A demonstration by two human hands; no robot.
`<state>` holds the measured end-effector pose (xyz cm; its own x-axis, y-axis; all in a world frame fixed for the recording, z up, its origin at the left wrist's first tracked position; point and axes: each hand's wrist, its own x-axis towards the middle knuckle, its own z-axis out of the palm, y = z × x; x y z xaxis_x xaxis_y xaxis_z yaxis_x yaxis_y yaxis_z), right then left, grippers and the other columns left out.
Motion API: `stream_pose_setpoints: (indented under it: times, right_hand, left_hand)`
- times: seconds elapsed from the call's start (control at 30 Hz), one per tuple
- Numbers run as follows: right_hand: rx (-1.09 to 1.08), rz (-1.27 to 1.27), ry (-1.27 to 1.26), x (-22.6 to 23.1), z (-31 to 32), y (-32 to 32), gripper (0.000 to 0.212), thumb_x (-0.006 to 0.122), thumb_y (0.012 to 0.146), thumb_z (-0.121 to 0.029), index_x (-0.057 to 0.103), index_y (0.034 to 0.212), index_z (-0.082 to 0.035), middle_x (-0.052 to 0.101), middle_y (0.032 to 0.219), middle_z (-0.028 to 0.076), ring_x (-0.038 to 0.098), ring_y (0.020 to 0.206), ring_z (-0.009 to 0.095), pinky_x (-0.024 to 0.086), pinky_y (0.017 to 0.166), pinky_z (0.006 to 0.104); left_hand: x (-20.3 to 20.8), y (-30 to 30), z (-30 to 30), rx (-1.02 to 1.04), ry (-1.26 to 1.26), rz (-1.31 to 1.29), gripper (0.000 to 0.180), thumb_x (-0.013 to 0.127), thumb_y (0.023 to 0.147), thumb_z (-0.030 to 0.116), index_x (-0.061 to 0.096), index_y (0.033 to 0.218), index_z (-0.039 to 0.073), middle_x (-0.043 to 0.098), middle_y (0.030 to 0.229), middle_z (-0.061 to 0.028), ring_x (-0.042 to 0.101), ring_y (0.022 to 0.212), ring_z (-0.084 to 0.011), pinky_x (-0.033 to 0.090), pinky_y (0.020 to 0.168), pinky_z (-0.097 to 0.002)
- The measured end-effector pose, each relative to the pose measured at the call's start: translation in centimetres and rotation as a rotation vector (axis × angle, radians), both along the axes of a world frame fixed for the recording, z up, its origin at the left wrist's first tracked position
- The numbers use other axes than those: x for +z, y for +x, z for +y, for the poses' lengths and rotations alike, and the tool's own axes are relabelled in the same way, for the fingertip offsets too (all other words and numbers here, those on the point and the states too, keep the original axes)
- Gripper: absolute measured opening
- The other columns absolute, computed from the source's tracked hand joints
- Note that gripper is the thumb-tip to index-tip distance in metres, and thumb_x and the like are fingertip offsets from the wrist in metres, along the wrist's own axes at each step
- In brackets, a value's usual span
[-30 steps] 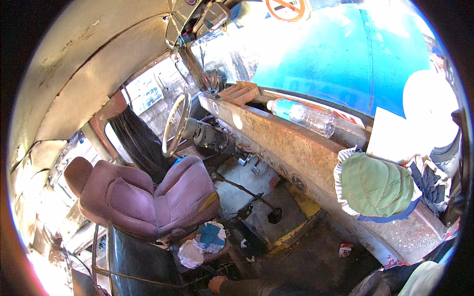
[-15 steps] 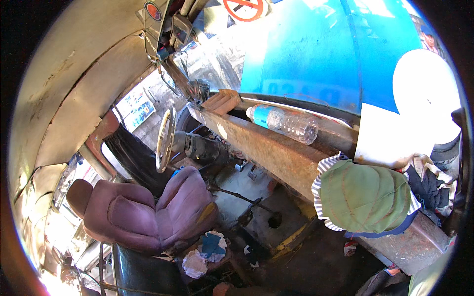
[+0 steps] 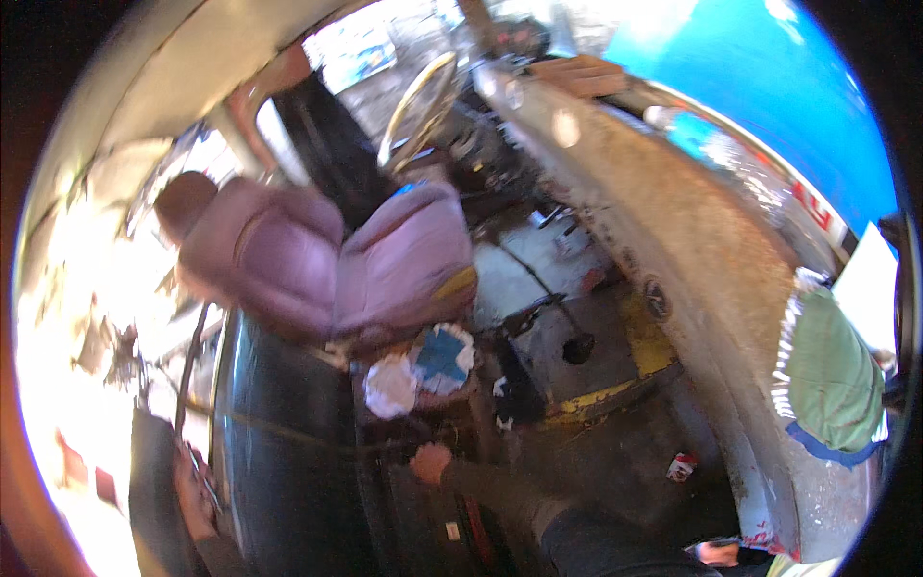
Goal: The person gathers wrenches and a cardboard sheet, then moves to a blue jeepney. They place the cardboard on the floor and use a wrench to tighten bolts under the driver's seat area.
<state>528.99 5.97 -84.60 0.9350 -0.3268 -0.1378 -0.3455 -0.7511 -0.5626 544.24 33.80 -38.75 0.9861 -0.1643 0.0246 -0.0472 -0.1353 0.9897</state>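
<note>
My right hand [image 3: 430, 463] reaches in from the lower middle, its arm running to a dark sleeve. It looks closed, just beyond the end of a thin bar, but blur hides what it grips, if anything. At the lower left my left hand [image 3: 195, 492] is against the edge of an upright dark panel [image 3: 154, 486]; its fingers are too smeared to read. Nearest the right hand, a crumpled white cloth [image 3: 391, 387] and a blue-and-white cloth [image 3: 445, 359] lie beside a worn purple driver's seat [image 3: 288, 255].
A black engine cover or bench [image 3: 284, 423] stands between my hands. Beyond are a steering wheel [image 3: 416, 108] and a gear lever [image 3: 532, 272]. A rusty dashboard ledge [image 3: 673, 183] runs along the right, with a plastic bottle [image 3: 711, 144] and green cloth [image 3: 832, 375]. A small red-white packet [image 3: 681, 467] lies on the floor.
The view has swung down and to the right, so the seat and ledge sit higher. More of my right arm shows, and my left hand has come into view.
</note>
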Motion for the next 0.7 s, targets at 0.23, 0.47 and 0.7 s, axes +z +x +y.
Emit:
stream_pose_setpoints:
  times: [0.23, 0.47, 0.7]
  right_hand:
    - [0.382, 0.125, -0.145, 10.3, -4.3, -4.3, 0.029, 0.050, 0.099, -0.018, 0.054, 0.119, 0.001, 0.060, 0.110, 0.026, 0.066, 0.100, 0.042, 0.057, 0.074, 0.0514]
    - [0.495, 0.139, -0.201, 13.3, -4.5, -4.8, 0.038, 0.067, 0.088, -0.017, 0.048, 0.117, -0.001, 0.059, 0.110, 0.026, 0.063, 0.103, 0.045, 0.053, 0.083, 0.0533]
    - [0.583, -0.001, -0.199, 12.9, -5.0, -4.8, 0.038, 0.068, 0.078, -0.002, 0.049, 0.111, -0.007, 0.059, 0.106, 0.024, 0.062, 0.096, 0.049, 0.053, 0.080, 0.0559]
  left_hand:
    - [-1.2, -3.2, 2.2, -0.358, -0.174, -0.240, 0.045, 0.061, 0.100, 0.038, 0.056, 0.137, 0.014, 0.062, 0.117, 0.0042, 0.059, 0.095, -0.0054, 0.046, 0.072, -0.0201]
    - [-1.5, 1.1, 2.5, -0.015, 0.019, -0.115, 0.045, 0.058, 0.099, 0.049, 0.063, 0.119, 0.009, 0.057, 0.076, 0.0074, 0.047, 0.059, -0.0014, 0.042, 0.053, -0.0164]
    - [-0.4, -0.6, 2.1, -0.139, -0.021, -0.042, 0.028, 0.054, 0.103, 0.034, 0.056, 0.101, 0.006, 0.054, 0.069, 0.0009, 0.039, 0.046, -0.0007, 0.032, 0.037, -0.0170]
